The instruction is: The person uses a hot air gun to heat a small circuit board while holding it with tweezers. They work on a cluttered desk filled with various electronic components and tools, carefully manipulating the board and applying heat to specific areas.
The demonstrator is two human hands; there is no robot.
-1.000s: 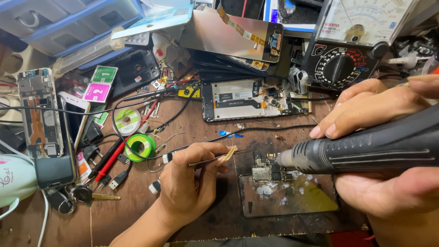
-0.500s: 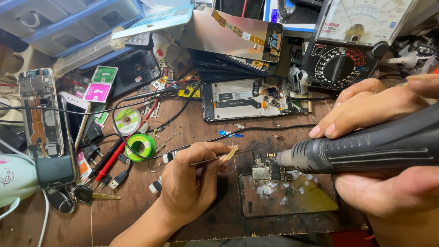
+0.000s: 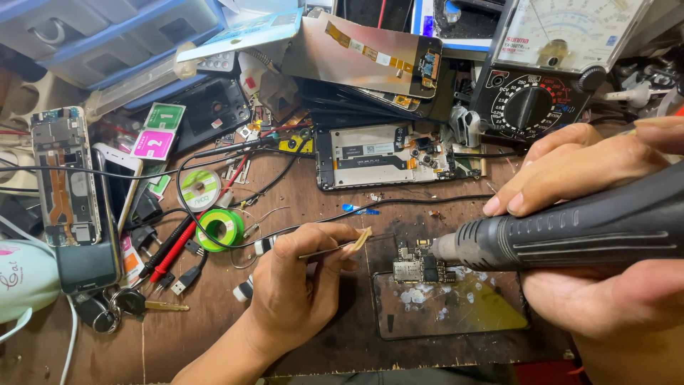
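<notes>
My right hand (image 3: 598, 235) grips a thick dark hot-air tool (image 3: 570, 224); its metal nozzle points left at a small circuit board (image 3: 418, 267). That board rests on the top edge of a scratched glass plate (image 3: 456, 310). My left hand (image 3: 296, 285) pinches thin tweezers (image 3: 342, 246) whose tips, wrapped in tan tape, hover just left of and above the board.
An opened phone frame (image 3: 388, 155) lies behind the board, an analog multimeter (image 3: 541, 71) at the back right. Green solder reels (image 3: 219, 227), red and black probes (image 3: 174, 246), keys (image 3: 132, 305), more phone bodies (image 3: 68, 185) and black cables crowd the left of the wooden bench.
</notes>
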